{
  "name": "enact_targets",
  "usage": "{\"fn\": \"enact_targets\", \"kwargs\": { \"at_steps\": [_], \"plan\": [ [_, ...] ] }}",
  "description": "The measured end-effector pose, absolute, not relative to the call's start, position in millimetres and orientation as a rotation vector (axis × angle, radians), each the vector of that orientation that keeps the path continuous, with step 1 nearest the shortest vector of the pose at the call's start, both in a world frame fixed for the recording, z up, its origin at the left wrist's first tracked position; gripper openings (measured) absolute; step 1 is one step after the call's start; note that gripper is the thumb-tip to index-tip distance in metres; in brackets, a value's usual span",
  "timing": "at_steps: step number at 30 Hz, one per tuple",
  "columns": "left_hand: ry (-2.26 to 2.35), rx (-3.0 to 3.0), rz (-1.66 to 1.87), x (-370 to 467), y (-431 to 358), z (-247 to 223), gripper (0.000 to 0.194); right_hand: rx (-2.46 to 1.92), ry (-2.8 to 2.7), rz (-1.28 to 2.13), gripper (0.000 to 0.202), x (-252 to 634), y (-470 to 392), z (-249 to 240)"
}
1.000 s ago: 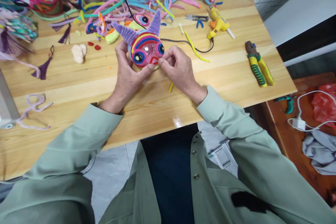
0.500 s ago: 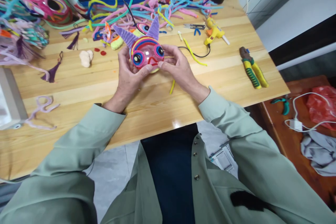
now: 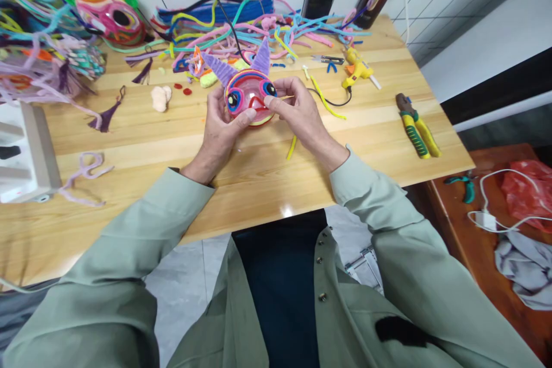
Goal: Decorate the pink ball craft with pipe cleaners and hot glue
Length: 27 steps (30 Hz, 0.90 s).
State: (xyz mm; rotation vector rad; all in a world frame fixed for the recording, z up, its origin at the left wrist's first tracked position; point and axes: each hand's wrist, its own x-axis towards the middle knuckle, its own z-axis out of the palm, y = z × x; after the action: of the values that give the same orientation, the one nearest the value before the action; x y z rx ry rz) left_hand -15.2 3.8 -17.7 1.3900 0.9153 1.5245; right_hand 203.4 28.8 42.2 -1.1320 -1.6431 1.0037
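Note:
Between my two hands is a pipe-cleaner animal mask [image 3: 250, 94] with purple pointed ears, pink-and-blue ringed eyes, a clear domed front and a red mouth piece. My left hand [image 3: 222, 126] grips its left side, thumb on the lower front near the mouth. My right hand [image 3: 299, 108] grips the right side, with thumb and finger pinched at the red mouth. The fingers behind the mask are partly hidden. A short yellow pipe cleaner [image 3: 291, 148] lies under my right wrist, and a longer yellow strip [image 3: 326, 99] lies to its right.
Coloured pipe cleaners [image 3: 241, 26] heap along the tiled wall. A finished-looking mask [image 3: 112, 14] stands back left. A yellow glue gun [image 3: 357, 71], small snips [image 3: 328, 60] and yellow-green pliers [image 3: 416, 126] lie right. A white device [image 3: 47, 155] sits at the left.
My view has shifted, so the table's things sit lower and further right. Both hands still hold the mask, which now tips slightly, showing more of its lower rim.

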Motion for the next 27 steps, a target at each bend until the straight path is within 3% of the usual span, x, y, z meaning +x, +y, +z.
{"fn": "enact_targets", "kwargs": {
  "at_steps": [27],
  "plan": [
    [0.990,1.454,1.381,-28.0,-5.9,-17.2,0.081,-1.162,-1.640,0.887,0.042,200.4,23.5,30.9]
  ]
}}
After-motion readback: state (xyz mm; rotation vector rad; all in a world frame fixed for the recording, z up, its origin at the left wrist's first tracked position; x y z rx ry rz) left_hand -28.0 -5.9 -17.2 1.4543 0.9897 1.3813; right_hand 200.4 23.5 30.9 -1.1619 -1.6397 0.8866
